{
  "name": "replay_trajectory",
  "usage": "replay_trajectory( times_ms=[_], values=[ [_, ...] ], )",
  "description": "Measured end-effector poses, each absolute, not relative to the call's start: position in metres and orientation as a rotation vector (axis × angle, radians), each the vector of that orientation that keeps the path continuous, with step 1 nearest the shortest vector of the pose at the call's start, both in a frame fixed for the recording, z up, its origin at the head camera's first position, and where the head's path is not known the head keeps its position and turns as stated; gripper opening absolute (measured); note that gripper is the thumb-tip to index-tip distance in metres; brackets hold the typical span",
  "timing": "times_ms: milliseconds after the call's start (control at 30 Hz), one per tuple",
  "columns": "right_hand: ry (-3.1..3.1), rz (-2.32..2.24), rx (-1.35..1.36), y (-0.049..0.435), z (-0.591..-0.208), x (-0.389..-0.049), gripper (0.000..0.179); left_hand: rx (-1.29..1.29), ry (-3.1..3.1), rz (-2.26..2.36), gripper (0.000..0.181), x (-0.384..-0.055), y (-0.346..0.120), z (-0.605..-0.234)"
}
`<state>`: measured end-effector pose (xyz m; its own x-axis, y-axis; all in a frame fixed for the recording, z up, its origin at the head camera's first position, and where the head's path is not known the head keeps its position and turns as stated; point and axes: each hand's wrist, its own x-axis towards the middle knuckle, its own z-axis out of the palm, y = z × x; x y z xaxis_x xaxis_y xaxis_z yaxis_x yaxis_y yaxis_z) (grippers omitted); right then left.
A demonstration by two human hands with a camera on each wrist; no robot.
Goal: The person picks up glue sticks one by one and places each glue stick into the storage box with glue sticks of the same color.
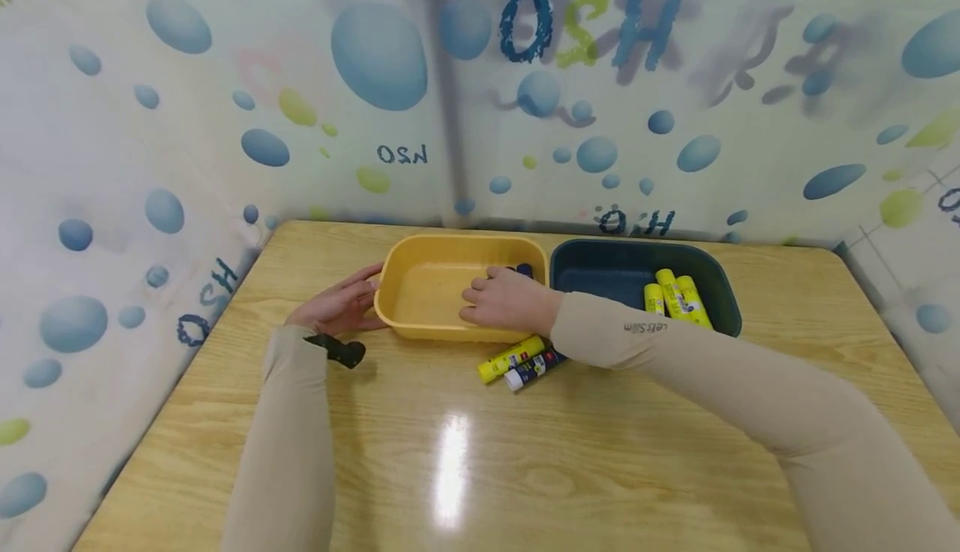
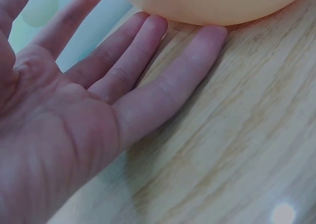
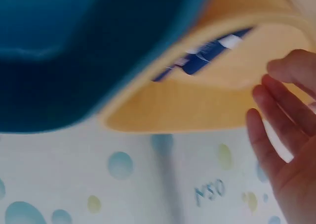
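Note:
My left hand (image 1: 341, 303) touches the left end of a yellow plastic bin (image 1: 427, 333), its straight fingertips against the wall in the left wrist view. Over the same bin hovers my right hand (image 1: 506, 302), and nothing shows between its loosely bent fingers in the right wrist view. Dark blue glue sticks (image 3: 205, 57) lie inside the yellow bin at its right end, partly hidden by the right hand in the head view. A yellow glue stick (image 1: 512, 358) and a dark blue glue stick with a white cap (image 1: 534, 368) lie on the table in front, beneath the right forearm.
A dark blue bin (image 1: 731, 306) stands against the yellow bin's right side, with several yellow glue sticks (image 1: 678, 295) in it. Both stand near the back edge of the wooden table (image 1: 600, 469). Behind it hangs a patterned backdrop (image 1: 322, 52).

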<state>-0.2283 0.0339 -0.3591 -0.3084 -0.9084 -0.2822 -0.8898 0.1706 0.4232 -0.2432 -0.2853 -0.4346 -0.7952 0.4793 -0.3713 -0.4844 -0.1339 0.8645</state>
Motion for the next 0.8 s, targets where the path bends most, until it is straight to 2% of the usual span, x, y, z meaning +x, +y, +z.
replay_trajectory(
  times_ms=[333, 533, 800],
  values=[
    [-2.372, -0.76, 1.735, 0.039, -0.336, -0.205, 0.024, 0.007, 1.531, 1.963, 0.055, -0.244, -0.285, -0.433],
    [-2.427, -0.577, 1.68, 0.053, -0.32, -0.193, 0.019, 0.0, 1.514, 1.969, 0.055, -0.244, -0.284, -0.432],
    [-2.433, -0.43, 1.673, 0.067, -0.313, -0.182, 0.022, -0.064, 1.52, 1.986, 0.054, -0.242, -0.284, -0.432]
  ],
)
